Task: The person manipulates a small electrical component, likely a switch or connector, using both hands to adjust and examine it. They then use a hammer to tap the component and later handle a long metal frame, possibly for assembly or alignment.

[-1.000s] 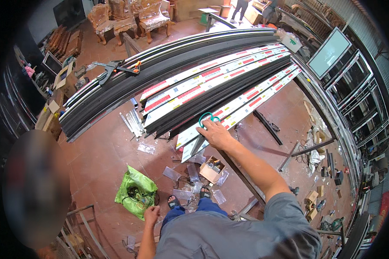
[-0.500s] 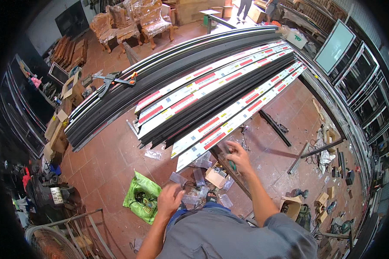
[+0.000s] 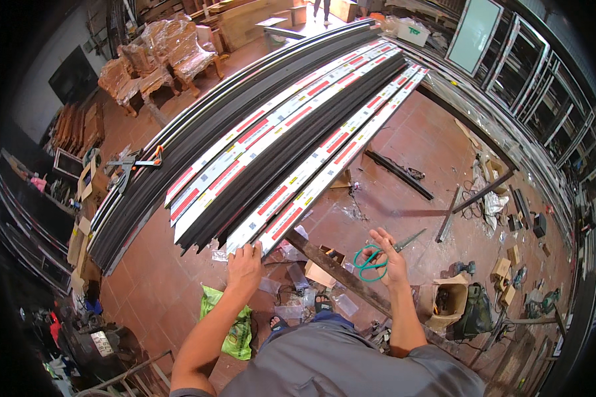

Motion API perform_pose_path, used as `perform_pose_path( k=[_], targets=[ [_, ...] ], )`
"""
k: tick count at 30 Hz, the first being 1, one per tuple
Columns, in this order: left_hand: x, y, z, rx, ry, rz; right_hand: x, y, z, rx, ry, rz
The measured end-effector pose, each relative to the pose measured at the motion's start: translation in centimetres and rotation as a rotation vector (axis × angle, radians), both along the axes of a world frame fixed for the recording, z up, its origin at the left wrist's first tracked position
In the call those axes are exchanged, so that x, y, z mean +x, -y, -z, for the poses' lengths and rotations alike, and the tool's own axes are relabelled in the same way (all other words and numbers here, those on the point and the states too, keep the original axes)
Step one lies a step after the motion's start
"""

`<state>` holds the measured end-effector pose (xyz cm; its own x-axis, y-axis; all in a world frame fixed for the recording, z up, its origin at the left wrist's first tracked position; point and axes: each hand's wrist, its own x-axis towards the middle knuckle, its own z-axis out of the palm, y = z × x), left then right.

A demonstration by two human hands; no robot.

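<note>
My left hand point(image 3: 244, 270) is at the near end of a long profile point(image 3: 286, 220) covered in white and red film. Its fingers are bent over that end and look closed on it; the thumb's underside is hidden. Held in my right hand point(image 3: 395, 263) is a pair of scissors point(image 3: 410, 239) with green handles, to the right of the profiles. The blades point up and to the right, away from the film. Alongside lie dark ribbed profiles point(image 3: 291, 147) and more film-covered strips point(image 3: 235, 149), all slanting toward the far right.
A rusty steel bar point(image 3: 341, 271) runs under the near profile ends. A clamp point(image 3: 131, 165) sits on the left profiles. On the floor are a green bag point(image 3: 235, 334), an open carton point(image 3: 449, 301) and a dark bar point(image 3: 398, 173). Wrapped wooden chairs point(image 3: 185, 49) stand far left.
My left hand has moved up and forward onto the profile's end. My right hand has turned, bringing the scissors into clear sight. The view has shifted, so the profiles appear farther left.
</note>
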<state>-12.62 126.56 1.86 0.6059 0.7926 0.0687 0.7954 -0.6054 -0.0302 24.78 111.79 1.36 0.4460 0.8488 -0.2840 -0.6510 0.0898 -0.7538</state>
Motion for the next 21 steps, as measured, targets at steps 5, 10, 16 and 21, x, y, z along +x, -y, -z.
perform_pose_path(
  k=[5, 10, 16, 21],
  targets=[
    [0.1, 2.6, -1.1, -0.66, 0.437, 0.015, 2.8, -1.4, 5.8, -0.1, 0.037, -0.035],
    [-3.5, 5.4, 4.1, -1.112, 0.66, -0.249, 1.4, -7.2, 9.0, -0.252, -0.038, -0.007],
    [-1.7, 7.4, 4.5, -0.935, 0.616, -0.483, 2.1, -15.5, 11.1, -0.098, -0.221, 0.094],
    [0.3, 10.8, 3.1, -0.727, 0.323, -0.282, 3.9, -18.0, 10.3, -0.001, -0.325, 0.2]
  ],
)
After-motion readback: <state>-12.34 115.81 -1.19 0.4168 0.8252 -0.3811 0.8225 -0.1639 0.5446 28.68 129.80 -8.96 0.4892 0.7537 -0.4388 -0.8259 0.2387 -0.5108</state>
